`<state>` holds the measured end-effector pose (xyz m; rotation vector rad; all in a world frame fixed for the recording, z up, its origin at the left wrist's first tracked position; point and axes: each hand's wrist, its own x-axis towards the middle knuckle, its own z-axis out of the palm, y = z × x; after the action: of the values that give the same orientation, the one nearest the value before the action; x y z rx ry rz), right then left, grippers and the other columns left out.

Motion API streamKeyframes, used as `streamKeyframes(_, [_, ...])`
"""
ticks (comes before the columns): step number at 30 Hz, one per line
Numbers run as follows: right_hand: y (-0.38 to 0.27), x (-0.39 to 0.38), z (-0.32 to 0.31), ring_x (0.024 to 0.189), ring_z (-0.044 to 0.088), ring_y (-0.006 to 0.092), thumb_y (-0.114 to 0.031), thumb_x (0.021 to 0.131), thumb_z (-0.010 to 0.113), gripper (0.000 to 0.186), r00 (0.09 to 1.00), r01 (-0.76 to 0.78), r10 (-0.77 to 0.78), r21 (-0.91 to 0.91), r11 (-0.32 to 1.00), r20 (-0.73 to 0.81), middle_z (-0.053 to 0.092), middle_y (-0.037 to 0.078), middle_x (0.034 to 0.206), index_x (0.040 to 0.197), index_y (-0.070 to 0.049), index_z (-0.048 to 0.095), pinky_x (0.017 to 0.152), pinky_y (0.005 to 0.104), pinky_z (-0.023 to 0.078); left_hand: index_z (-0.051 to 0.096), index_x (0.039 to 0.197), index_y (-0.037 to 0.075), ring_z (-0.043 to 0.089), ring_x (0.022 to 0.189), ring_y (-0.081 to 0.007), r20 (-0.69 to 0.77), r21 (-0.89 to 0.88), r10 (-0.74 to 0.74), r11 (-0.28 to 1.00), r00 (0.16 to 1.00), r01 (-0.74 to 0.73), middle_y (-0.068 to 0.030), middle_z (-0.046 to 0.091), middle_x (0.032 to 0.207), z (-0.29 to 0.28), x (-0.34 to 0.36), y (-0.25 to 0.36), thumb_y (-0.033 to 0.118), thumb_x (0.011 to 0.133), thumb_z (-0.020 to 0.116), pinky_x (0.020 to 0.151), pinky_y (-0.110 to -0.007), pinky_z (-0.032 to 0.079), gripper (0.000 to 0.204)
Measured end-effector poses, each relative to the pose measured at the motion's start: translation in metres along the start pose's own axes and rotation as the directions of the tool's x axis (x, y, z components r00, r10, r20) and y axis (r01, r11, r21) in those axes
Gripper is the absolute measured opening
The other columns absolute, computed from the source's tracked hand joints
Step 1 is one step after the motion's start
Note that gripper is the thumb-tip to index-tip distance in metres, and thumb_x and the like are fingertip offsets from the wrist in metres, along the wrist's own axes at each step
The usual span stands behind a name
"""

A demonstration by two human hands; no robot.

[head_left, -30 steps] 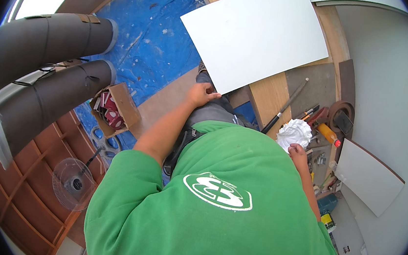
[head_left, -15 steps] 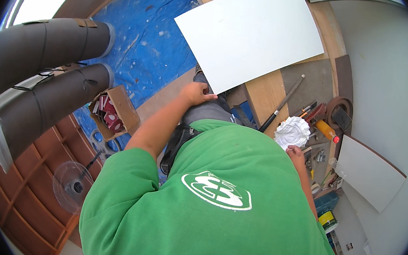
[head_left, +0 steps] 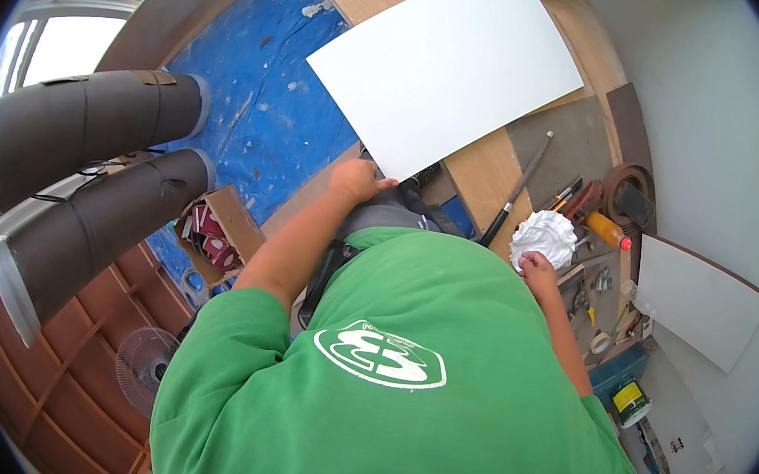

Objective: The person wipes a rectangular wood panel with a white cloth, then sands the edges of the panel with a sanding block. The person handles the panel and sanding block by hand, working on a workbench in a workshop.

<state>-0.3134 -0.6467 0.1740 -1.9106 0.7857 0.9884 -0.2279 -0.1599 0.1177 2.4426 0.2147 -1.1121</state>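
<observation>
A large white sheet [head_left: 446, 70] lies ahead of me, its near corner reaching toward my lap. My left hand [head_left: 359, 182] is closed at that corner, thumb along the edge; the fingertips are partly hidden. To the right is a round, crumpled white bowl-like thing [head_left: 544, 237], perhaps covered in plastic. At its near rim my right hand [head_left: 537, 272] has its fingers curled together, and I cannot make out what they hold. Beyond the bowl-like thing lies a long rod with a black grip [head_left: 519, 191].
Two dark wrapped rolls [head_left: 102, 219] and an open cardboard box [head_left: 236, 223] stand left, with a fan [head_left: 146, 356] nearer me. On the right are an orange bottle [head_left: 603, 227], a brown tape roll [head_left: 628, 195], a white panel [head_left: 703, 296] and a teal container [head_left: 619, 374]. Blue sheeting [head_left: 255, 106] covers the floor.
My right hand has moved slightly up and left onto the bowl-like thing's near rim. The whole view has shifted a little; my left hand stays at the sheet's corner.
</observation>
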Motion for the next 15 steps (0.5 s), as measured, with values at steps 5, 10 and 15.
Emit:
streamKeyframes(5, [0.007,0.003,0.005,0.074,0.059,0.0110,-0.019,0.094,0.070,0.026,1.000,0.003,-0.002,0.050,0.999,-0.016,0.063,0.000,0.084,0.114,-0.002,0.068,0.066,0.0280,0.048,0.080,0.092,0.007,0.075,0.094,-0.0332,-0.016,0.137,0.016,0.991,1.000,-0.014,-0.0163,0.078,0.097,-0.004,-0.001,0.013,0.073,0.085,0.067,0.085,-0.046,0.057,0.068])
streamKeyframes(10, [0.021,0.005,0.008,0.075,0.059,0.0110,-0.017,0.093,0.070,0.024,0.997,-0.066,0.069,0.054,0.996,-0.040,0.064,0.001,0.085,0.110,-0.001,0.069,0.065,0.0276,0.047,0.080,0.088,0.008,0.074,0.090,-0.0333,-0.093,0.282,0.151,0.952,0.984,-0.120,-0.0149,0.078,0.091,-0.001,0.000,0.014,0.067,0.090,0.062,0.092,-0.051,0.051,0.061])
streamKeyframes(15, [0.019,0.003,0.014,0.062,0.056,0.0119,-0.019,0.094,0.070,0.017,1.000,-0.026,0.027,0.095,0.995,-0.015,0.062,0.003,0.075,0.096,-0.003,0.067,0.055,0.0292,0.046,0.076,0.079,0.006,0.072,0.083,-0.0378,-0.183,0.296,0.237,0.939,0.954,-0.176,-0.0185,0.074,0.082,-0.014,-0.004,0.029,0.057,0.098,0.057,0.083,-0.051,0.052,0.058])
